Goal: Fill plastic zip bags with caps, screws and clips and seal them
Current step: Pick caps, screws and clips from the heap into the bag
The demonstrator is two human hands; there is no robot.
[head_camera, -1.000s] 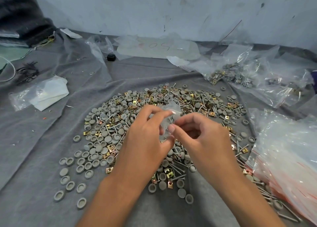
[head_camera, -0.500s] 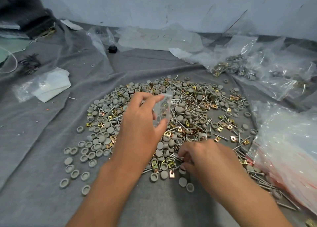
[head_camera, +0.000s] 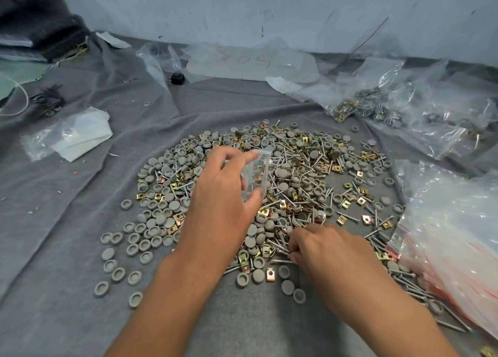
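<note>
A small clear bag [head_camera: 256,174] is held up over the middle of the pile, standing on end with its mouth at the top. The left hand [head_camera: 223,195] holds it, with the fingers on the far side and the thumb pressed on the near side, so its grip is closed on the bag. Some small metal bits show through the plastic, but they are too blurry to name. Under the bag lies the pile [head_camera: 283,184], a wide round heap on a gray cloth [head_camera: 67,262]. It is made of gray round caps [head_camera: 151,223], thin silver screws [head_camera: 293,157] and little gold clips [head_camera: 340,220], all mixed up. More caps lie loose on the left edge of the heap. The right hand [head_camera: 326,246] is down on the near side of the pile, with its fingers curled and pinching among the screws and caps; what it holds is hidden by the fingers. At the right edge lies a stack of clear bags with red strips [head_camera: 452,238], lying over some screws. Farther back on the right sit filled bags [head_camera: 377,106] with screws and clips inside. On the left lies a flat bag with white paper [head_camera: 72,134]. Near the back are a small black thing [head_camera: 177,78] and a clear sheet with red writing [head_camera: 250,62], by a pale wall [head_camera: 242,9].
</note>
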